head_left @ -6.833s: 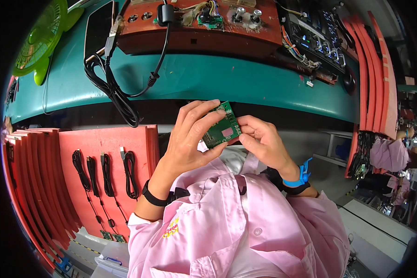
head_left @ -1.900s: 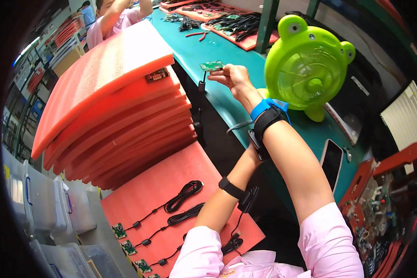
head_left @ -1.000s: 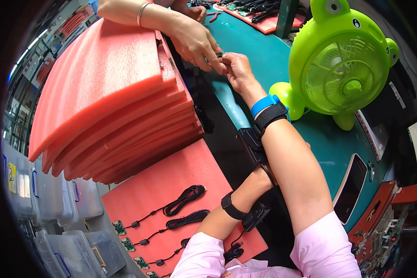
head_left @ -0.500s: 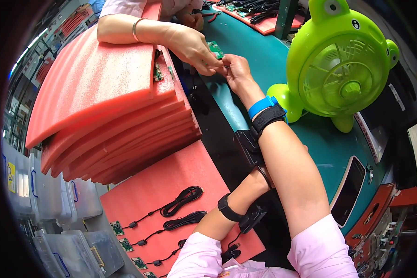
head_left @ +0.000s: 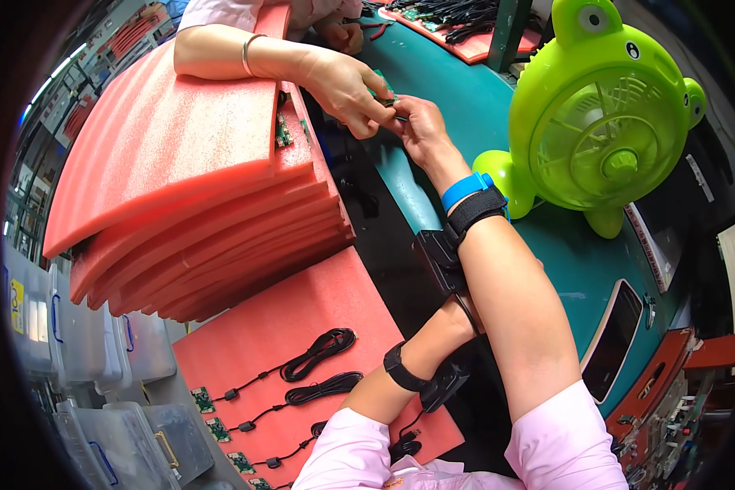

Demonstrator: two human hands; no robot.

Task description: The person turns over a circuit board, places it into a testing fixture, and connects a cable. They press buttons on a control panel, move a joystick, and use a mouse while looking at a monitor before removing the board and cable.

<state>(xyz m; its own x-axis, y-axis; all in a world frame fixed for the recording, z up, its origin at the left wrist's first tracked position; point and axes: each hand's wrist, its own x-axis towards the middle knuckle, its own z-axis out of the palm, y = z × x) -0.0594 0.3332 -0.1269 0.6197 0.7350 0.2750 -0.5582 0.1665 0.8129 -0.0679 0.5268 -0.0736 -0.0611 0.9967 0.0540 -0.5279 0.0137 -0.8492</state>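
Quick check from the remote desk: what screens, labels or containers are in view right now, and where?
Phone: lying flat on the teal bench at right, dark blank screen, pale rim.
Label strip: on the bench beside the green fan's foot, narrow and white.
Yellow label: on a storage bin at far left, small rectangle.
Plastic bins: stacked at lower left, clear grey, blue and yellow handles.

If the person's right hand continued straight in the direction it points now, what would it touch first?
Most likely the co-worker's hand, which already meets the right hand at the small green circuit board between their fingers. Depth beyond them is unclear.
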